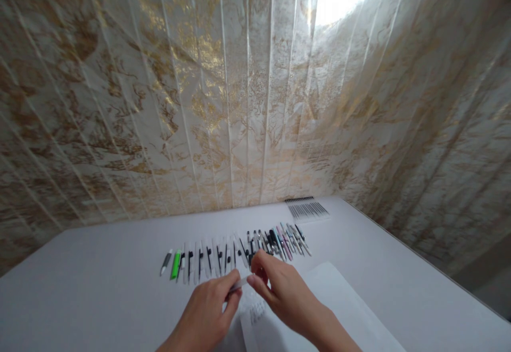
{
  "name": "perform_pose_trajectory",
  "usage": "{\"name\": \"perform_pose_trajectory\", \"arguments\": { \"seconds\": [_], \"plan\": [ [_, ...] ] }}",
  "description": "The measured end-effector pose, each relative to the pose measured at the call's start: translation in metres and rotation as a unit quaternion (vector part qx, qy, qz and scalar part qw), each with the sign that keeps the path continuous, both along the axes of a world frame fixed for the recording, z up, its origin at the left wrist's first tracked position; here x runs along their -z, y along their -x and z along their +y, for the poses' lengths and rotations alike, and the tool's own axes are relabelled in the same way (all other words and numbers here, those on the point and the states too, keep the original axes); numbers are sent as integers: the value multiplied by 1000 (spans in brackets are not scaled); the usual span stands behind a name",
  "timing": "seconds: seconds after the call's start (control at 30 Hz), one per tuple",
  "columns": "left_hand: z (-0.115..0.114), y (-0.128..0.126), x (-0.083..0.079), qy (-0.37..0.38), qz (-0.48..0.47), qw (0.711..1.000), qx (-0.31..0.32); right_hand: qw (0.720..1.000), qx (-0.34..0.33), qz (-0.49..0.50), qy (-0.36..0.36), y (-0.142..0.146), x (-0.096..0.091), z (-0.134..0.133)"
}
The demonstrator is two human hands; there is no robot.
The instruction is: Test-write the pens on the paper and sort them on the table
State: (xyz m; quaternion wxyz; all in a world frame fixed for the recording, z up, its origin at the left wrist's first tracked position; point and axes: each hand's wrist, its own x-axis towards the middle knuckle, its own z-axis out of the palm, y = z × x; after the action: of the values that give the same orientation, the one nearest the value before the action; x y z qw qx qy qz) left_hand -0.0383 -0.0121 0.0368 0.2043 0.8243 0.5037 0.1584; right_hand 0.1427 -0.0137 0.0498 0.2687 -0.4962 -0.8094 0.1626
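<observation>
My left hand [213, 305] is closed, its thumb and fingers pinching a slim whitish pen barrel [239, 284] above the table. At the barrel's right end my right hand [281, 287] is closed too, thumb and fingertips pressed together. Whether a smaller part sits in those fingertips is hidden. Just beyond my hands lies a row of pen parts [208, 260]: pale barrels with black slender pieces. Below my right hand is a white sheet of paper [339, 304] with small dark marks near its left side.
A bright green marker or highlighter [175, 265] and a grey-and-white pen [166, 262] lie at the row's left end. Several assorted pens [285, 241] are bunched on the right. A clear pack of thin dark sticks [307, 210] lies near the patterned gold-and-white curtain [239, 101].
</observation>
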Motion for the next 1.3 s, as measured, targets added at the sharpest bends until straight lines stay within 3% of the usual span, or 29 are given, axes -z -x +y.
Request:
{"name": "perform_pose_trajectory", "arguments": {
  "seconds": [0.2,0.3,0.4,0.57,0.73,0.97,1.1,1.3],
  "plan": [
    [-1,-1,3,3,-1,1000,7,997,61,-29,30,4,9,5],
    [-1,0,4,6,-1,1000,-2,998,42,-1,47,1,3,4],
    [-1,0,5,7,-3,1000,-8,1000,9,4,14,-1,1,3],
    [-2,-1,5,6,0,1000,-4,997,56,-32,38,2,6,4],
    [-1,-1,3,7,-4,1000,-15,1000,16,11,21,1,1,2],
    [-1,-2,7,10,-13,1000,-9,997,47,13,66,1,3,5],
    [-1,-2,7,14,-16,1000,-13,999,13,17,24,0,3,3],
    [-1,-4,11,6,-13,1000,-14,996,73,-5,46,7,13,4]
  ]
}}
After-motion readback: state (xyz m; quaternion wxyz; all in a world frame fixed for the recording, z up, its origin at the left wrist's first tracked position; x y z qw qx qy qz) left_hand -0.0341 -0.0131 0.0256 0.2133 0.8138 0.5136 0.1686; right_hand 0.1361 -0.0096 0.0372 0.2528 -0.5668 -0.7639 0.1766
